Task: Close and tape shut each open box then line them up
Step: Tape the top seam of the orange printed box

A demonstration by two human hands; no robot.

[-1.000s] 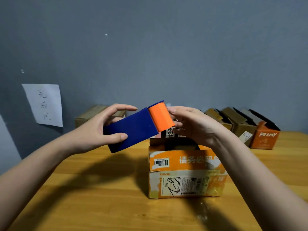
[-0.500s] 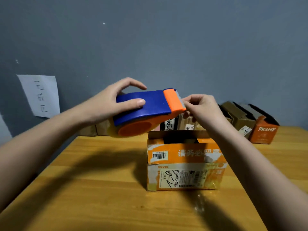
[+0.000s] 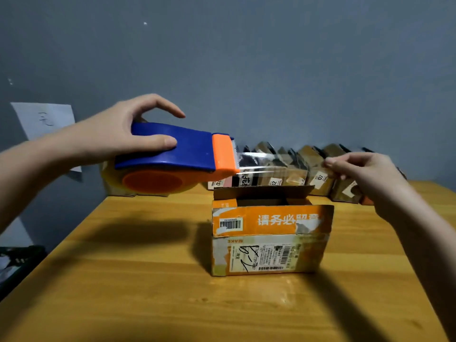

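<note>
1. One orange box (image 3: 270, 239) on the table (image 3: 123, 280), top flaps open, below and between both hands.
2. One blue-orange tape dispenser (image 3: 172, 159) held in the left hand (image 3: 116, 137), thumb on top, fingers curled over the far side.
3. One clear tape strip (image 3: 278, 160) stretches from the dispenser to the right hand (image 3: 365, 174), fingertips (image 3: 329, 164) pinching its end.
4. Row of boxes (image 3: 318, 169) behind the fingers against the wall; count unclear.
5. One paper note (image 3: 44, 119) on the wall, left.

Glossy plastic tape dispenser (image 3: 172, 154); clear shiny tape (image 3: 278, 160); worn cardboard box (image 3: 270, 240); smooth wood table (image 3: 123, 280).
</note>
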